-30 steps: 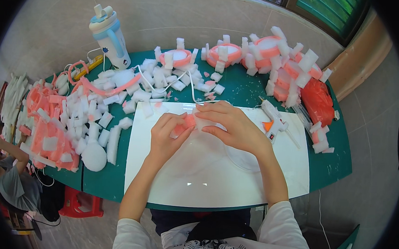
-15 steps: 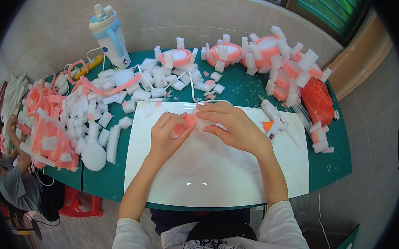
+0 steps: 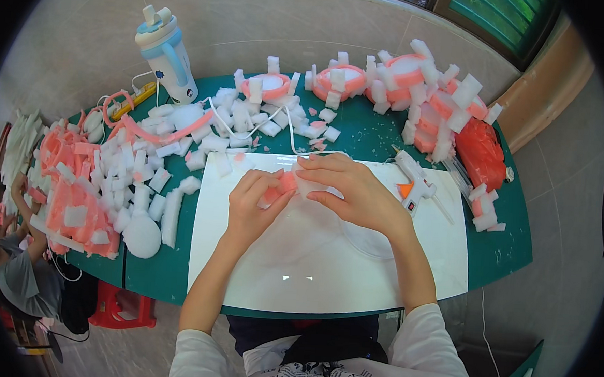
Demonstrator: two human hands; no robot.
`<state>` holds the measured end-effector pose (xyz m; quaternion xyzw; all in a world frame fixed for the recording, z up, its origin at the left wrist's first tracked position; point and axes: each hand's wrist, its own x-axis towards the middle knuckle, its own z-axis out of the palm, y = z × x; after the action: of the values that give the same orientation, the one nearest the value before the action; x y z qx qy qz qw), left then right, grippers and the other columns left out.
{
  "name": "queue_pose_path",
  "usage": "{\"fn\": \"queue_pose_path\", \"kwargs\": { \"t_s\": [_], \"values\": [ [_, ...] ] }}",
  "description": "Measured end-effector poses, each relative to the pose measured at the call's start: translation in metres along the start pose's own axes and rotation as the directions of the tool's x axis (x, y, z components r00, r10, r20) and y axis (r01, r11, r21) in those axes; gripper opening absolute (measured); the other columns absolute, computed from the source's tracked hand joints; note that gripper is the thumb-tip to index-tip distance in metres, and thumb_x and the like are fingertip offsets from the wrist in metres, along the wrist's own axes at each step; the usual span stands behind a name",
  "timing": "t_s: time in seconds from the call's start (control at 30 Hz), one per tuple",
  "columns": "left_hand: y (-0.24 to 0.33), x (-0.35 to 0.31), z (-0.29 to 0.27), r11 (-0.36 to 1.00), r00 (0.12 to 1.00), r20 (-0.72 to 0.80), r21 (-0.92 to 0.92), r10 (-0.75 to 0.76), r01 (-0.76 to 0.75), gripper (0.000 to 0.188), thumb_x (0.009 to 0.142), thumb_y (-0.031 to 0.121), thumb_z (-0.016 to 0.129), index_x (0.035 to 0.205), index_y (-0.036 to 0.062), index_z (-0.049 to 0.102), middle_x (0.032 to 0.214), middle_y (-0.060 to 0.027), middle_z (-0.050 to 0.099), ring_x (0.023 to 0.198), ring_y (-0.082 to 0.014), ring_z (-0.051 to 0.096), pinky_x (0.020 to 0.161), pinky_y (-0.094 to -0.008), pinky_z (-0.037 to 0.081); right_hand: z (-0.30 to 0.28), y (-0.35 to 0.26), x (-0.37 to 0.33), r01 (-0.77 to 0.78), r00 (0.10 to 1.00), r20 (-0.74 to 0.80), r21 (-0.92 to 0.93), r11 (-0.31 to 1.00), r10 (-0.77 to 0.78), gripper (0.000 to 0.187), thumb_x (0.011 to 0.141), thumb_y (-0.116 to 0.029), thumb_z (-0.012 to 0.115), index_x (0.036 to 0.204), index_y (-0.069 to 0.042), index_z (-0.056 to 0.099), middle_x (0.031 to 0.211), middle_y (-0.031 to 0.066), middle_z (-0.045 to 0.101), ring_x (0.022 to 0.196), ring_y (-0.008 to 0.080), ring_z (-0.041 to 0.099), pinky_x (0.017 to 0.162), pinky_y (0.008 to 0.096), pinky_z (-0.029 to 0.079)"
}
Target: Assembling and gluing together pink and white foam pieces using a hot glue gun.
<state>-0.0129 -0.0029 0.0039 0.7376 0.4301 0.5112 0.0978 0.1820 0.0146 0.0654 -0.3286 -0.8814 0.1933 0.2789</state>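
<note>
Over the upper middle of a glossy white board (image 3: 270, 275), my two hands meet around a small foam piece. My left hand (image 3: 250, 198) pinches a pink foam strip (image 3: 288, 181) between thumb and fingers. Pressed against its right side is a white foam block (image 3: 305, 187), gripped by my right hand (image 3: 343, 187) with the thumb below and the fingers above. My fingers hide much of both pieces. To the right of my right hand, a white glue gun (image 3: 415, 183) with an orange trigger lies across the board's edge.
Loose white foam blocks (image 3: 234, 113) and pink foam pieces (image 3: 75, 207) heap on the left of the green table (image 3: 500, 257). Pink-and-white foam assemblies (image 3: 338, 80) line the back, with a red plastic bag (image 3: 480, 151) at right. A bottle (image 3: 169, 58) stands back left; a person (image 3: 21, 269) sits beyond.
My hands stay in nearly the same place, both still gripping the foam. At the far left, the other person's arm and head have shifted slightly.
</note>
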Motion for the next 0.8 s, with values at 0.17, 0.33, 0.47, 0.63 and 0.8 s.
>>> {"fn": "queue_pose_path", "kwargs": {
  "t_s": [0.17,0.33,0.47,0.63,0.8],
  "values": [
    [-0.0005,-0.0002,0.0001,1.000,1.000,0.001,-0.002,0.005,-0.005,0.021,0.066,0.000,0.074,0.076,0.0021,0.056,0.080,-0.0101,0.061,0.089,-0.0255,0.064,0.069,-0.0297,0.048,0.0001,0.0001,-0.0006,0.022,1.000,-0.006,0.005,1.000,-0.022,0.031,0.078,-0.014,0.065,0.107,-0.005,0.062,0.118,0.0094,0.058,0.109,0.0257,0.052,0.093,0.0349,0.041],
    [-0.0012,-0.0003,-0.0003,1.000,1.000,0.000,0.003,0.007,-0.007,0.021,0.066,0.001,0.075,0.076,0.0020,0.057,0.079,-0.0103,0.061,0.088,-0.0253,0.064,0.069,-0.0299,0.048,-0.0001,-0.0011,-0.0005,-0.004,1.000,0.000,0.016,1.000,0.004,0.032,0.077,-0.012,0.067,0.109,-0.006,0.063,0.118,0.0082,0.059,0.110,0.0247,0.051,0.094,0.0336,0.040],
    [-0.0008,0.0000,-0.0004,1.000,1.000,-0.001,0.006,0.009,-0.009,0.021,0.066,0.001,0.075,0.077,0.0018,0.057,0.081,-0.0110,0.062,0.086,-0.0249,0.064,0.069,-0.0295,0.049,0.0021,0.0020,-0.0012,0.030,0.999,-0.015,0.010,1.000,-0.029,0.030,0.079,-0.014,0.065,0.107,-0.005,0.062,0.117,0.0095,0.058,0.108,0.0257,0.052,0.093,0.0350,0.040],
    [-0.0013,-0.0001,-0.0001,1.000,1.000,-0.005,0.010,0.004,-0.004,0.021,0.066,0.003,0.076,0.077,0.0015,0.058,0.085,-0.0123,0.063,0.082,-0.0239,0.064,0.069,-0.0289,0.049,0.0022,0.0027,-0.0011,0.062,0.998,-0.024,0.006,0.998,-0.062,0.029,0.080,-0.015,0.062,0.106,-0.004,0.061,0.118,0.0105,0.057,0.107,0.0267,0.052,0.093,0.0366,0.040],
    [-0.0025,-0.0003,0.0006,1.000,1.000,-0.015,0.009,0.017,-0.017,0.021,0.066,0.003,0.076,0.077,0.0015,0.058,0.084,-0.0122,0.063,0.082,-0.0239,0.064,0.068,-0.0287,0.049,0.0017,0.0014,-0.0002,0.026,1.000,-0.004,0.000,1.000,-0.026,0.032,0.079,-0.012,0.065,0.110,-0.007,0.062,0.118,0.0084,0.058,0.111,0.0253,0.050,0.094,0.0341,0.040]
  ]
}}
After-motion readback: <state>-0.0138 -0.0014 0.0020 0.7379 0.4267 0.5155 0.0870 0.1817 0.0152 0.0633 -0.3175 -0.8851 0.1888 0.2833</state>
